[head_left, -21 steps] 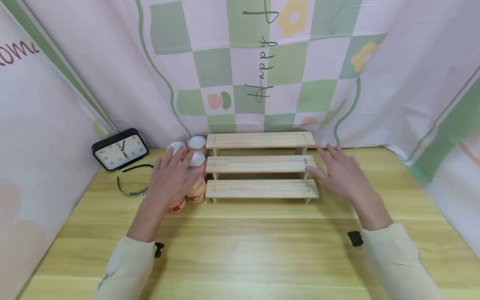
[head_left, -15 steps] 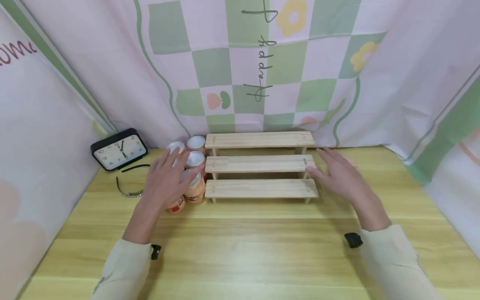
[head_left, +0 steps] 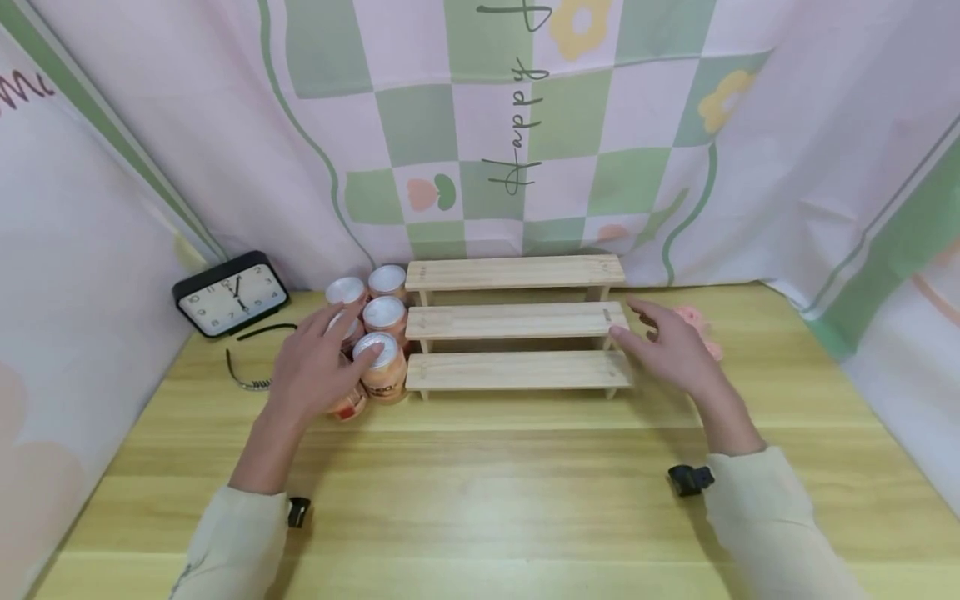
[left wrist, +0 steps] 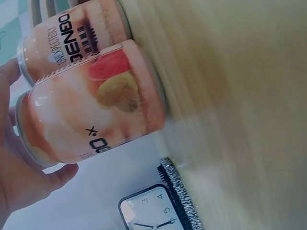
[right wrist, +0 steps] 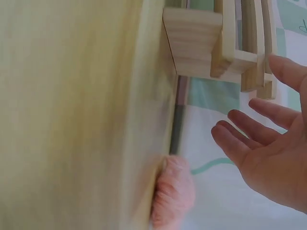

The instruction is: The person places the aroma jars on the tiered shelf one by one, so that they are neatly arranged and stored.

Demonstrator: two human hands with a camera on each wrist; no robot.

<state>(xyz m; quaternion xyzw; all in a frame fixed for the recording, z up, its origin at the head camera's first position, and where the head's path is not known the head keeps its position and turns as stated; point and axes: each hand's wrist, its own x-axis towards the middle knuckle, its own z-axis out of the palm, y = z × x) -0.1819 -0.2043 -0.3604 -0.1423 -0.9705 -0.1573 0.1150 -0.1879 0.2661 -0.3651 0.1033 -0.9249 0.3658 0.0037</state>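
Several orange cans (head_left: 386,379) with pale lids stand upright in two columns at the left end of a three-step wooden shelf (head_left: 517,321). My left hand (head_left: 315,367) reaches over the left column, fingers spread and loosely bent, partly hiding those cans. In the left wrist view, its thumb and fingertips are right at the lid end of a can (left wrist: 96,105) with fruit printed on it. My right hand (head_left: 671,346) hovers by the shelf's right end, its thumb overlapping the middle step in the head view. In the right wrist view its fingers are relaxed, with nothing in them.
A black-framed clock (head_left: 232,293) stands at the back left by the curtain. In front of it lies a black band with a sparkly edge (left wrist: 180,191). Pink ruffled fabric (right wrist: 173,191) sits on the table (head_left: 487,500), right of my right hand.
My left hand has shifted slightly left and down, uncovering more can lids. The right hand has drawn a little left and its fingers have bent more, revealing the pink fabric. The cans stay put.
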